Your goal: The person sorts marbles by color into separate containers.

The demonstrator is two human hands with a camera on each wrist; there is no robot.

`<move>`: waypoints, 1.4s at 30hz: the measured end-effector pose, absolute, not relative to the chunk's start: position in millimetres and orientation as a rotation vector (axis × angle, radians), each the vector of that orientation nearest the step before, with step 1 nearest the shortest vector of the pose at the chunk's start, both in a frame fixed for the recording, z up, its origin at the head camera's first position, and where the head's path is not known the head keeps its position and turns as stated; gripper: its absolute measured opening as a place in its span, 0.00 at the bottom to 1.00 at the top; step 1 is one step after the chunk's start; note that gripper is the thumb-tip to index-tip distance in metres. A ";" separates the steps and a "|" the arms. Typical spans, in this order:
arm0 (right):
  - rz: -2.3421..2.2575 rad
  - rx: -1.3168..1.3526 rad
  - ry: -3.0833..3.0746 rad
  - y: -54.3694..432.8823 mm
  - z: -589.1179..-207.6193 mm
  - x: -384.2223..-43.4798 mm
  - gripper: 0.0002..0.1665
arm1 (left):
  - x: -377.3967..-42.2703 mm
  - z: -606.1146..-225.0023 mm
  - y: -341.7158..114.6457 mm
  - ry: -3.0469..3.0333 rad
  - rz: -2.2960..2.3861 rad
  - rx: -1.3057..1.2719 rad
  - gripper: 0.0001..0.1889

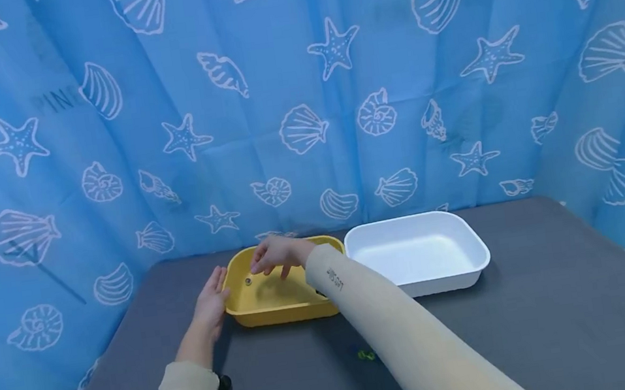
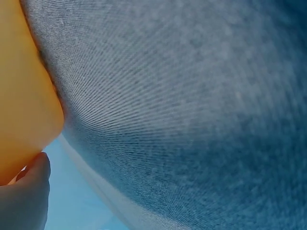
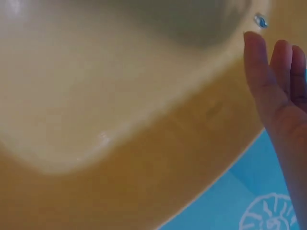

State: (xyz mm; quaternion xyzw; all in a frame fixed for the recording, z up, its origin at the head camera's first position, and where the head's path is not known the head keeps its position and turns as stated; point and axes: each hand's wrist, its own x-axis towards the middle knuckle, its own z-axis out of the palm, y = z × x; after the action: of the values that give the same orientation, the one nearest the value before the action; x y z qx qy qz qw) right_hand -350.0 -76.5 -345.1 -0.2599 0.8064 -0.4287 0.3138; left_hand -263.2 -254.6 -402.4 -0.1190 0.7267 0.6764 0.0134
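A yellow tray (image 1: 281, 315) stands at the back of the grey table. My left hand (image 1: 211, 304) rests against the tray's left outer side, fingers extended along it. In the left wrist view, fingers (image 2: 33, 179) touch the tray's yellow wall (image 2: 29, 110). Over the inside of the tray hangs my right hand (image 1: 280, 254), its fingers loosely bent and pointing left. A small clear marble (image 1: 248, 281) lies at the tray's left end, just beyond the fingertips. The right wrist view shows a blue swirl in this marble (image 3: 261, 20), apart from the hand (image 3: 280, 91).
To the right, a white tray (image 1: 419, 287) stands beside the yellow one. A small green thing (image 1: 366, 354) lies on the grey tabletop (image 1: 543, 323) near the right sleeve. A dark thing (image 1: 321, 294), mostly hidden by that sleeve, is in the yellow tray. Blue shell-patterned curtain (image 1: 275, 94) hangs behind.
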 end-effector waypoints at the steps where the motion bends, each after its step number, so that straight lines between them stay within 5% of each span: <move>1: -1.105 -0.694 2.140 -77.3 -346.8 -349.8 0.08 | -263.7 -402.0 -254.1 2.268 2.103 -0.369 0.31; 18: -0.569 -0.760 2.390 -68.7 -375.2 -353.8 0.02 | -264.4 -400.8 -248.9 2.292 2.088 -0.435 0.30; 29: -0.591 -0.772 2.428 -57.7 -340.8 -347.5 0.16 | -261.1 -399.6 -250.1 2.359 2.033 -0.395 0.30; 42: -0.629 -1.080 2.395 20.0 -300.4 -297.0 0.16 | -260.3 -407.1 -243.5 2.734 1.685 -0.302 0.25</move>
State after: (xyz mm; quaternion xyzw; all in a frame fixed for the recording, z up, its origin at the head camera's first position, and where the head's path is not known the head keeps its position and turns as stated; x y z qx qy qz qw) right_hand -297.0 20.0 -300.4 -0.3903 0.8651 -0.2272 0.2183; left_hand -260.3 -243.5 -407.1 -0.0935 0.8469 0.5218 -0.0422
